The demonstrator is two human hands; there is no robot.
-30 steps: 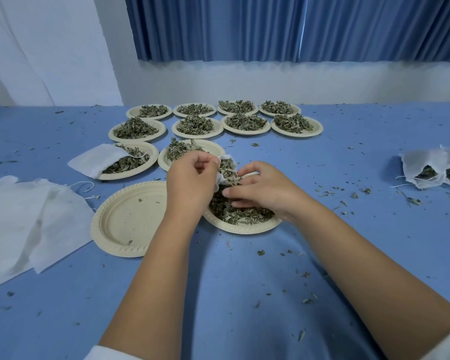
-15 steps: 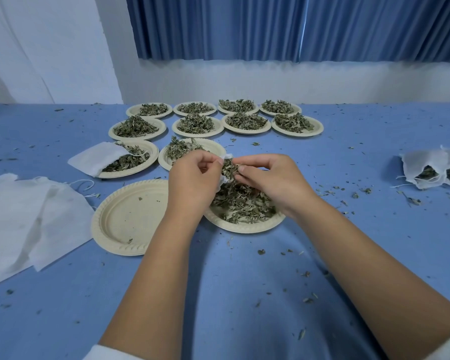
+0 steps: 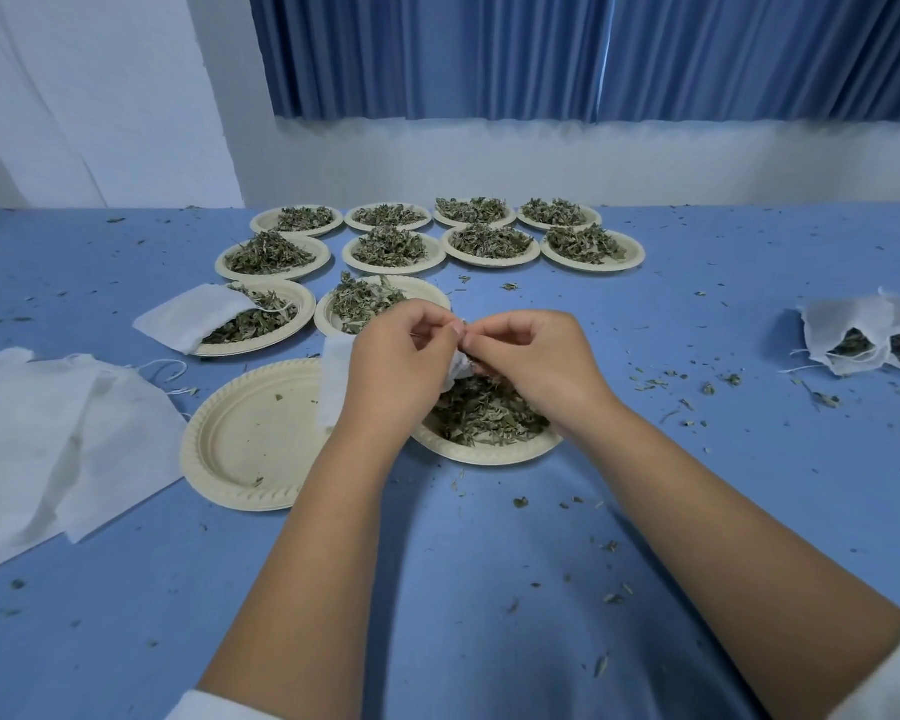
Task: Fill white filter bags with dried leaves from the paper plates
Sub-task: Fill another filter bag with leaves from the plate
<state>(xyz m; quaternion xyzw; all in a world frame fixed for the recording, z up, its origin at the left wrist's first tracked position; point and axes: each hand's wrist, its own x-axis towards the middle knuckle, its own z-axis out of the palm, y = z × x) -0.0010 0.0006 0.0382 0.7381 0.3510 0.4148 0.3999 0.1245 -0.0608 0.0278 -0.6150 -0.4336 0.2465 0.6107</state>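
Note:
My left hand [image 3: 396,371] and my right hand [image 3: 531,363] meet at their fingertips above a paper plate [image 3: 489,452] heaped with dried leaves [image 3: 481,415]. Between them they pinch the top edge of a white filter bag [image 3: 336,379], which hangs down behind my left hand; most of it is hidden. An empty paper plate [image 3: 250,439] lies just to the left. Behind it, another white bag [image 3: 191,314] lies half on a plate of leaves [image 3: 281,324].
Several more plates of dried leaves [image 3: 484,241] stand in rows at the back. A stack of flat white bags [image 3: 48,433] lies at the left edge. Filled bags [image 3: 863,335] sit at the far right. Leaf crumbs dot the blue tabletop [image 3: 489,589].
My right hand has risen from the leaf pile to the bag's mouth, and both hands now pinch its top edge together. The bag hangs lower behind my left hand.

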